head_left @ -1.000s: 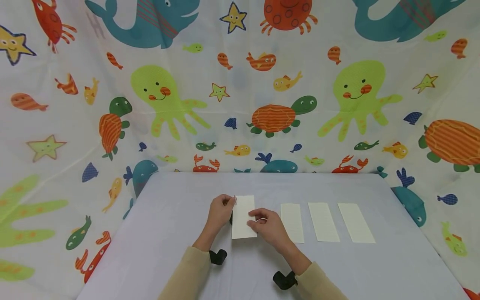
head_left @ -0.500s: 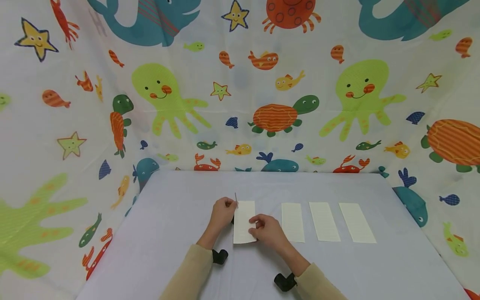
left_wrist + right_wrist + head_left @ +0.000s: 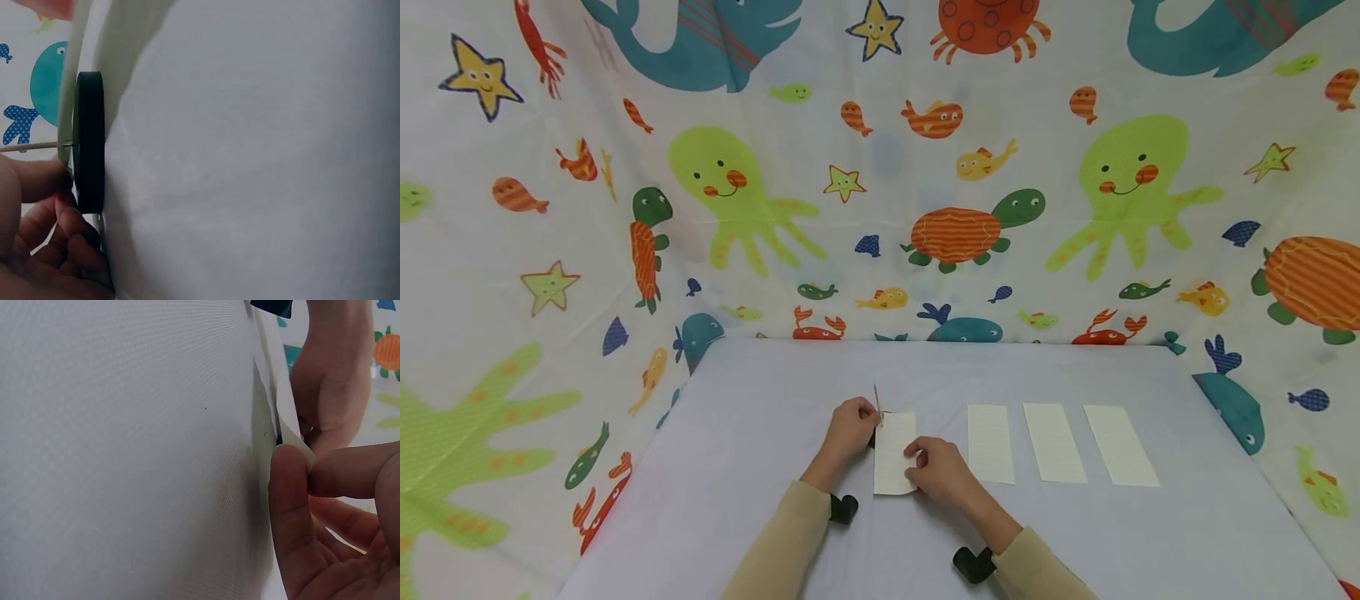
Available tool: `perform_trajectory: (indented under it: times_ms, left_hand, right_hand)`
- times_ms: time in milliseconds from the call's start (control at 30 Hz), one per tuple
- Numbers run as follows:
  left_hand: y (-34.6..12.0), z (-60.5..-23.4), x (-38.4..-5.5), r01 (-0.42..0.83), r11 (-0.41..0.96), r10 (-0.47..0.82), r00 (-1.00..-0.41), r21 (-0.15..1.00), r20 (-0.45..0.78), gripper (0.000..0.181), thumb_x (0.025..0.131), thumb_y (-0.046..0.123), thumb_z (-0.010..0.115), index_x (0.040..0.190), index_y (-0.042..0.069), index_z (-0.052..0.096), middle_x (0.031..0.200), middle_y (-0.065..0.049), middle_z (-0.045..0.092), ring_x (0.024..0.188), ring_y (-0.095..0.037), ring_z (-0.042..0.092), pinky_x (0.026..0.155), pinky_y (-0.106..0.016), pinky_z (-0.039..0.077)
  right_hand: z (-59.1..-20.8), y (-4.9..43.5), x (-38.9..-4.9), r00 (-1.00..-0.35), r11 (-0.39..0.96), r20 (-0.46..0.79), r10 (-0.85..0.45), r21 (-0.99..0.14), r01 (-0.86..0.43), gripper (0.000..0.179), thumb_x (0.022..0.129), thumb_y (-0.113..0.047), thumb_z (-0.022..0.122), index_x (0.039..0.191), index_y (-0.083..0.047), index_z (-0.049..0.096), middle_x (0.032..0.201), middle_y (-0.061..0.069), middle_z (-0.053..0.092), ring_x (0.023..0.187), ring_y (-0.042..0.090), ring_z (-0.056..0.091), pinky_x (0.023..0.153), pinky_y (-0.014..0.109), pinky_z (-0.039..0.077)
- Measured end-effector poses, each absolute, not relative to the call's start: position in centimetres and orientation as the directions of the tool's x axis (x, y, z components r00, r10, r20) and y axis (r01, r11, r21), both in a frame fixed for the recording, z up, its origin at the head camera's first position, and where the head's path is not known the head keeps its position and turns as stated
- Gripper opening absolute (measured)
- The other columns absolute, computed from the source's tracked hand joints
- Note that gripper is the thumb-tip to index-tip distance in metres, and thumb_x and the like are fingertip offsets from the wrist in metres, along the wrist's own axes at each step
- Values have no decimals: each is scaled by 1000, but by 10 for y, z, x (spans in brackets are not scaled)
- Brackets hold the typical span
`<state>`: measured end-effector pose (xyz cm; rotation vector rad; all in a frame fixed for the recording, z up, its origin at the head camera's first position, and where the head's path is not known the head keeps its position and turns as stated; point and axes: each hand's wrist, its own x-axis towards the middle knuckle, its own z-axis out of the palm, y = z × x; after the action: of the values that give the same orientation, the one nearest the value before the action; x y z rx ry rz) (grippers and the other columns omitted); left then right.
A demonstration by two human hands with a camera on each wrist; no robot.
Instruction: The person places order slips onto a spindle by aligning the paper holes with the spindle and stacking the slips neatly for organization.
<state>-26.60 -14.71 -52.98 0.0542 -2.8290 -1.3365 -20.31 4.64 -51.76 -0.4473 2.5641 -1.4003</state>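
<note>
So, pinched sheet (image 3: 893, 457) — three cards (image 3: 1054, 443), faintly lined

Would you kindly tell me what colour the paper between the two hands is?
The paper is pale cream, seen best in the head view.

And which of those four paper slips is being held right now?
The leftmost slip: the right hand pinches its right edge, while the other three slips lie flat in a row farther right.
</note>
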Motion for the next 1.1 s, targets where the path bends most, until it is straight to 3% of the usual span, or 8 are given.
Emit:
perform_trajectory:
  times_ms: [300, 467, 800, 900, 1100]
  left_hand:
    - [-149, -528, -264, -24, 637, -51, -999, 770, 11, 10, 92, 11, 72, 89, 4, 65, 76, -4, 58, 70, -17, 52, 63, -32, 44]
    - [-152, -528, -258, -13, 637, -42, -999, 771, 17, 14, 89, 9, 75, 97, 4, 66, 87, -7, 57, 79, -21, 52, 71, -36, 45]
    - [-156, -529, -250, 114, 666, 139, -990, 737, 28, 17, 86, 10, 74, 103, 6, 73, 105, -12, 58, 95, -26, 53, 86, -46, 46]
    - [-156, -529, -249, 95, 666, 139, -990, 740, 2, 18, 87, 12, 75, 104, 8, 73, 110, -13, 59, 101, -28, 54, 94, -49, 46]
    - [-155, -525, -248, 57, 677, 118, -993, 734, -31, 20, 87, 15, 77, 106, 10, 71, 117, -14, 58, 106, -31, 53, 97, -52, 46]
  right_hand:
    - [-521, 46, -202, -935, 526, -44, -351, -836, -158, 22, 85, 1, 70, 106, 2, 67, 68, 1, 53, 49, 11, 58, 50, 27, 44]
    - [-522, 47, -200, -931, 531, -45, -361, -831, -166, 23, 85, -2, 71, 107, 1, 68, 68, 0, 55, 50, 12, 57, 50, 27, 44]
    - [-521, 49, -197, -928, 522, -60, -369, -839, -153, 24, 86, -4, 72, 109, 2, 67, 70, 1, 56, 52, 12, 59, 51, 28, 45]
    - [-521, 50, -196, -925, 516, -73, -373, -845, -142, 24, 87, -4, 72, 110, 1, 67, 72, 1, 56, 53, 12, 60, 52, 28, 46]
    - [-518, 56, -194, -911, 520, -73, -406, -838, -165, 24, 88, -6, 71, 111, 1, 67, 71, -1, 59, 55, 11, 59, 53, 28, 47]
